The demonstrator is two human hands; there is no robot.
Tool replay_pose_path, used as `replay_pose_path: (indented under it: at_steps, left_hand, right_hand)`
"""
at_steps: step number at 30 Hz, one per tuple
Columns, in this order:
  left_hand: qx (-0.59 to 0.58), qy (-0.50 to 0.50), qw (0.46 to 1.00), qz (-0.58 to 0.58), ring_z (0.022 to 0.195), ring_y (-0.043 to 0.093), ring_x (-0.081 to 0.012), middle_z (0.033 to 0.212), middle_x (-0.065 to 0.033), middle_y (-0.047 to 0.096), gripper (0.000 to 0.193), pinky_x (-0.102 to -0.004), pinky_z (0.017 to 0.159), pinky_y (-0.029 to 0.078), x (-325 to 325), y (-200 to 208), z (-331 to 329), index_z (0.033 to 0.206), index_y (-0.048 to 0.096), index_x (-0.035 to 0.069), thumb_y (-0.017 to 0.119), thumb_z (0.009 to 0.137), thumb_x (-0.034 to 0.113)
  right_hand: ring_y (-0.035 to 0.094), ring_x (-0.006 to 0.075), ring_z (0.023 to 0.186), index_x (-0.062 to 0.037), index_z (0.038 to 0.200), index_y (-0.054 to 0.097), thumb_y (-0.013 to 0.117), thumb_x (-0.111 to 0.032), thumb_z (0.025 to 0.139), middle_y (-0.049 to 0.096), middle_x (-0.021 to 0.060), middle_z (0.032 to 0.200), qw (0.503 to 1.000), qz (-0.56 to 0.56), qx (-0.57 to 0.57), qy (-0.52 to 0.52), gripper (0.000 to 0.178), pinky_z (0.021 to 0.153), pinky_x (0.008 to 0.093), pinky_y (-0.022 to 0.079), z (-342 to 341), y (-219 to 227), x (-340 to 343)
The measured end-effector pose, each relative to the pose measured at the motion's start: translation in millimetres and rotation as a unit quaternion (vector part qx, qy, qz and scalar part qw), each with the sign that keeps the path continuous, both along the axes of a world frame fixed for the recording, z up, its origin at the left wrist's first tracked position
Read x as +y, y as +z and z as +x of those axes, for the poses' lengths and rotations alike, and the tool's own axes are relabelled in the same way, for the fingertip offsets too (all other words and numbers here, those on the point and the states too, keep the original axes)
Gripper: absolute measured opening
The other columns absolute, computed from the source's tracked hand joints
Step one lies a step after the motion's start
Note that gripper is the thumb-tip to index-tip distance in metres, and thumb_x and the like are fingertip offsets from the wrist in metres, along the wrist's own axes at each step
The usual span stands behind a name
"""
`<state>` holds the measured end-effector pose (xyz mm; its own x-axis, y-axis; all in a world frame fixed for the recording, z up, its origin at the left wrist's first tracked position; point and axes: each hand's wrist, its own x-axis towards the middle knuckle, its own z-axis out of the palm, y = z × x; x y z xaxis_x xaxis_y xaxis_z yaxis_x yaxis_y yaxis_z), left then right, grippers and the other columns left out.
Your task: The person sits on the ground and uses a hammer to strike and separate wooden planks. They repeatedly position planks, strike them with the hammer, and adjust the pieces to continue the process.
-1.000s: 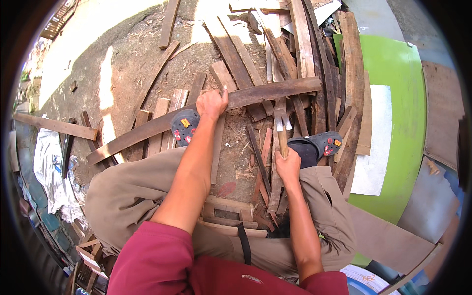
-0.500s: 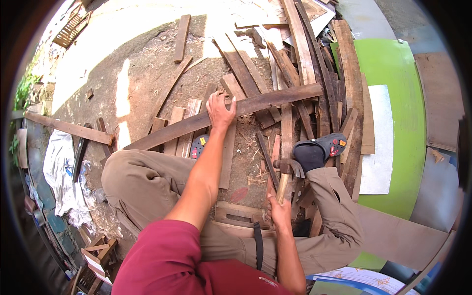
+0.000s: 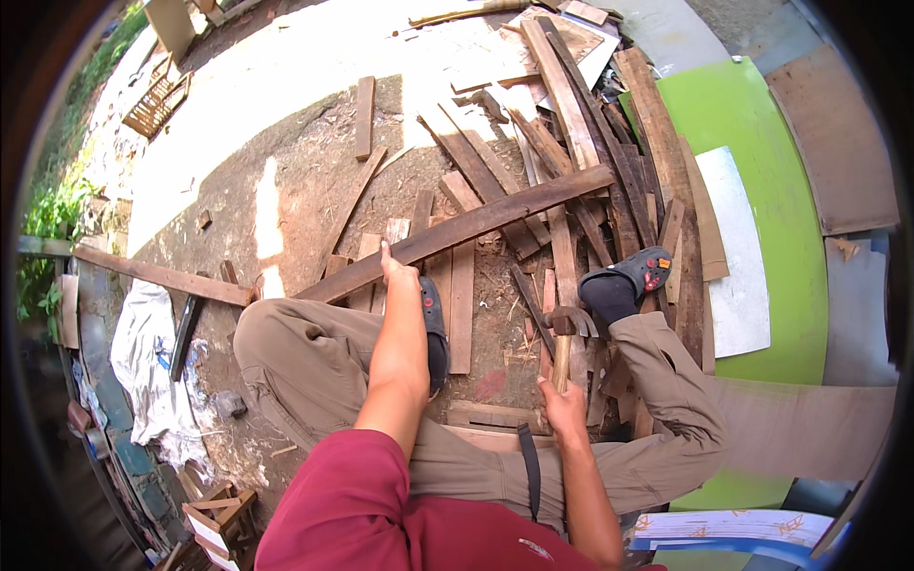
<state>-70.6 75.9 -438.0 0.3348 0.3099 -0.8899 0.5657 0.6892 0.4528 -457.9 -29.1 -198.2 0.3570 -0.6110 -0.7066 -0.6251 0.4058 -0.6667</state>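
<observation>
A long dark wooden plank point(image 3: 495, 211) slants up to the right across the pile, in front of my knees. My left hand point(image 3: 398, 268) grips its near edge left of the middle; one digit shows at the edge and the other fingers are mostly hidden. Lower right, my right hand point(image 3: 565, 409) is closed round the wooden handle of a claw hammer point(image 3: 563, 354). The hammer's head points away from me, beside my shod right foot point(image 3: 633, 282). Several shorter boards point(image 3: 461, 305) lie on the ground beneath and beyond the plank.
Stacked timber point(image 3: 657, 124) runs along the right, beside a white sheet point(image 3: 735, 257) on a green panel point(image 3: 785, 219). Another plank point(image 3: 162, 270) and a white cloth point(image 3: 143, 362) lie at left. A wooden crate point(image 3: 157, 100) stands far left.
My left hand has shifted from over the plank's top to its near edge. My left foot shows more beside the hand. My right hand keeps hold of the hammer. The view has turned slightly.
</observation>
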Motion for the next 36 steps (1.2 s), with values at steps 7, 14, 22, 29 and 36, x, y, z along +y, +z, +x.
replay_pose_path:
  at_steps: [7,14,22,29,36]
  left_hand:
    - [-0.143,0.081,0.983,0.083,0.111,0.062,-0.0352,0.137,-0.0231,0.053,0.095,-0.0482,0.094,0.058,5.5,88.5,10.0,0.14,0.035,-0.004,0.092,0.069,0.024]
    - [-0.318,0.012,0.946,0.065,0.111,0.062,-0.0356,0.135,-0.0233,0.048,0.075,-0.0468,0.089,0.063,22.6,298.9,59.7,0.137,0.03,-0.004,0.08,0.083,0.013]
    - [-0.566,-0.014,0.818,0.102,0.11,0.062,-0.0309,0.126,-0.0192,0.05,0.062,-0.0445,0.093,0.061,57.3,473.1,37.9,0.131,0.03,0.001,0.072,0.085,0.001]
    - [-0.638,-0.099,0.72,0.256,0.105,0.063,-0.0279,0.12,-0.019,0.054,0.068,-0.0385,0.091,0.057,46.0,465.6,10.2,0.13,0.034,-0.004,0.079,0.079,0.002]
    - [-0.719,-0.239,0.579,0.301,0.096,0.064,-0.0217,0.108,-0.0124,0.061,0.047,-0.0339,0.087,0.051,-6.7,441.9,-34.8,0.122,0.046,0.0,0.073,0.084,0.002]
  right_hand:
    - [0.048,0.0121,0.046,-0.0008,0.087,0.063,0.069,-0.018,0.09,0.053,0.0001,0.061,0.997,0.022,-0.05,-0.057,0.018,0.043,0.0328,0.039,2.4,20.4,1.5]
    - [0.045,0.0095,0.042,-0.0063,0.07,0.055,0.069,-0.024,0.091,0.048,-0.0014,0.055,0.985,-0.11,-0.132,-0.015,0.031,0.04,0.0319,0.035,12.2,60.6,5.9]
    - [0.044,0.0084,0.041,-0.0079,0.071,0.051,0.07,-0.025,0.092,0.048,-0.0018,0.055,0.976,-0.036,-0.212,-0.029,0.033,0.037,0.0297,0.033,13.1,90.6,13.8]
    - [0.053,0.0136,0.047,-0.0011,0.075,0.061,0.068,-0.028,0.093,0.058,0.0044,0.06,0.966,-0.165,-0.193,0.05,0.033,0.047,0.0327,0.041,14.1,48.3,8.1]
    - [0.068,0.0323,0.066,0.0043,0.083,0.068,0.066,-0.04,0.094,0.067,0.0211,0.07,0.953,-0.226,-0.15,0.136,0.046,0.065,0.0426,0.051,21.4,23.5,4.2]
